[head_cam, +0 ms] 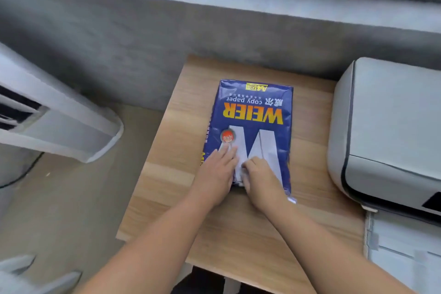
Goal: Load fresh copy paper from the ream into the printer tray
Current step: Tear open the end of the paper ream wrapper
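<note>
Both forearms reach in over the wooden table (167,150), with the grey printer (386,131) sitting off to the right. Blue ream (253,112) lies flat mid-table, long axis running away from me, print upside down: "WEIER", "copy paper", red sticker. Left hand (214,176) rests flat and unclenched on the wrapper; right hand (260,181) curls around the near torn edge, pinching the wrapper.

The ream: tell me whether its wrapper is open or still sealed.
Mostly sealed: the blue wrapper covers the ream. Both hands, left hand and right hand, work its near end, where a torn scrap shows; cannot tell further.
</note>
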